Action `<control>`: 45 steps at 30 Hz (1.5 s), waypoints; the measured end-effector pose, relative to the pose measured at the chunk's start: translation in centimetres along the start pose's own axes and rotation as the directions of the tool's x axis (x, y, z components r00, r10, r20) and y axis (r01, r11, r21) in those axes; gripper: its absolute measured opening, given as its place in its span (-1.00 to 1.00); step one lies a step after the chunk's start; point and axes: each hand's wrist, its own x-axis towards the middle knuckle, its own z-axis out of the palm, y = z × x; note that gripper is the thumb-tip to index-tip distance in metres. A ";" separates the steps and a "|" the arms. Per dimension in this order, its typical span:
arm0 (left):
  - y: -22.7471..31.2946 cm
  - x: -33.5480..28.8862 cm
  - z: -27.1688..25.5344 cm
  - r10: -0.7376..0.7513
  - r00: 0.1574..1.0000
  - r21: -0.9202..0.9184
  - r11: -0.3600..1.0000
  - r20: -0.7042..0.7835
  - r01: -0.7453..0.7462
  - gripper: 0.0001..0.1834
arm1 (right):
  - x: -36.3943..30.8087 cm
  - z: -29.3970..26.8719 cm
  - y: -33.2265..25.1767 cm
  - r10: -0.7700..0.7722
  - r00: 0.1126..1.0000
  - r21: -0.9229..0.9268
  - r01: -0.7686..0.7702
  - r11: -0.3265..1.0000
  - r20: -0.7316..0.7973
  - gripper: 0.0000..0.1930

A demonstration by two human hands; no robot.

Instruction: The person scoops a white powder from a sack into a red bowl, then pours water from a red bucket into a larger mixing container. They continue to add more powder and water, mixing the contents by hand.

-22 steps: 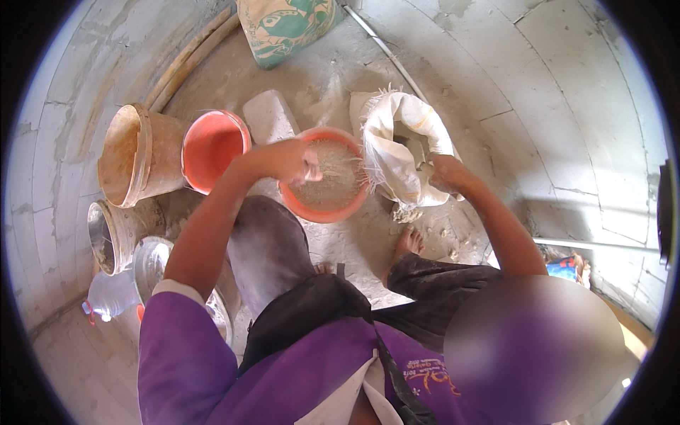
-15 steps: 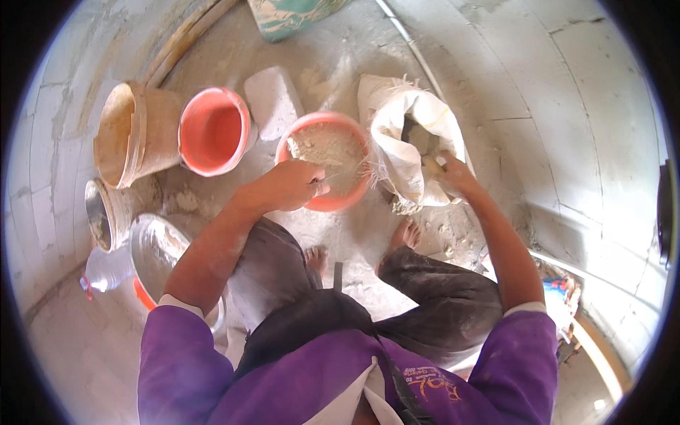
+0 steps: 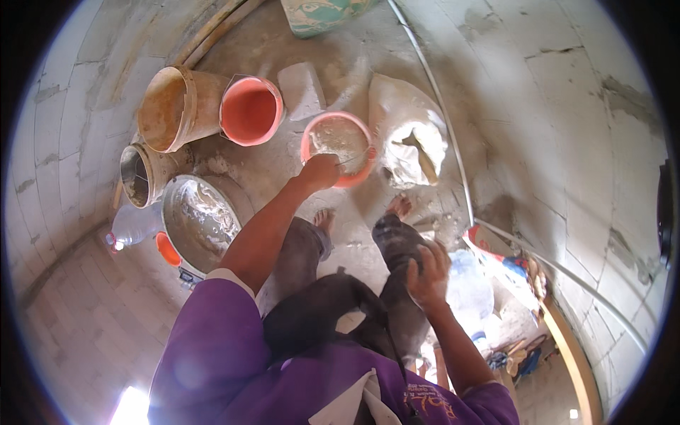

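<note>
A pink-orange bucket [image 3: 307,136] holds a grey-beige mix and stands on the floor in front of my feet. My left hand [image 3: 322,172] is closed at its near rim, around what looks like the thin wire handle; the fingers are partly hidden. Just right of the bucket a white woven sack [image 3: 400,103] slumps with its mouth toward me. A tan, stick-like piece [image 3: 428,170] shows in the sack's mouth. My right hand [image 3: 428,275] is away from both, empty with fingers apart, at my right knee.
To the left stand an empty pink-orange bucket [image 3: 248,113], a large tan bucket [image 3: 166,110], a smaller bucket [image 3: 136,177] and a metal basin [image 3: 202,223]. A pale block [image 3: 302,91] lies behind. A pipe [image 3: 443,106] runs along the right wall; clear bottles lie both sides.
My right hand has left the sack and come back to my knee. The sack's mouth has sagged. My left hand stays at the bucket, while the view has shifted.
</note>
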 end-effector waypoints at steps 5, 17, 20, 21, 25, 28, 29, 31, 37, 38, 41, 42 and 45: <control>0.2 -5.4 -0.4 -0.012 0.993 -0.098 0.995 -0.120 0.000 -0.62 | -1.8 2.4 -2.8 0.046 0.999 0.072 -0.045 0.996 -0.015 -0.65; -1.3 -27.4 -8.6 -0.287 0.936 -0.392 0.900 -0.203 0.191 -0.68 | -14.5 -2.1 -12.2 0.282 0.958 -0.012 -0.282 0.959 0.049 -0.67; -3.2 -31.1 -10.2 -0.328 0.911 -0.441 0.876 -0.250 0.194 -0.71 | -22.1 -5.7 -10.2 0.447 0.888 -0.143 -0.431 0.891 0.107 -0.62; -4.4 -32.1 -10.7 -0.336 0.901 -0.450 0.873 -0.274 0.188 -0.72 | -22.6 -8.3 -11.1 0.493 0.856 -0.192 -0.464 0.865 0.153 -0.61; -8.4 -34.9 -12.6 -0.372 0.858 -0.571 0.813 -0.355 0.116 -0.72 | -26.9 -13.8 -12.3 0.725 0.591 -0.455 -0.568 0.685 0.354 -0.55; -8.0 -36.0 -16.3 -0.475 0.805 -0.526 0.813 -0.355 0.248 -0.74 | -29.2 -12.3 -9.6 0.734 0.539 -0.499 -0.540 0.677 0.413 -0.53; -8.4 -36.6 -17.7 -0.517 0.780 -0.541 0.793 -0.353 0.280 -0.74 | -28.8 -11.8 -9.1 0.721 0.521 -0.504 -0.517 0.692 0.457 -0.53; -9.5 -37.6 -19.7 -0.585 0.742 -0.579 0.745 -0.328 0.331 -0.73 | -27.3 -11.6 -9.2 0.705 0.498 -0.503 -0.494 0.709 0.505 -0.55; -12.7 -38.8 -26.0 -0.657 0.642 -0.584 0.719 -0.395 0.377 -0.66 | -19.3 -15.1 -5.7 0.666 0.562 -0.450 -0.491 0.746 0.490 -0.66; -12.8 -38.8 -27.5 -0.682 0.621 -0.594 0.699 -0.386 0.399 -0.65 | -17.2 -16.3 -5.8 0.677 0.557 -0.470 -0.488 0.736 0.481 -0.67; -14.1 -38.1 -31.0 -0.689 0.605 -0.595 0.696 -0.398 0.402 -0.63 | -12.4 -18.3 -4.5 0.646 0.611 -0.497 -0.428 0.755 0.456 -0.68; -14.3 -37.5 -32.2 -0.689 0.605 -0.598 0.695 -0.399 0.399 -0.63 | -10.6 -18.7 -4.9 0.661 0.604 -0.520 -0.426 0.740 0.445 -0.68; -14.8 -35.6 -35.3 -0.702 0.603 -0.634 0.671 -0.378 0.384 -0.63 | -5.2 -20.0 -7.4 0.674 0.581 -0.517 -0.443 0.732 0.456 -0.66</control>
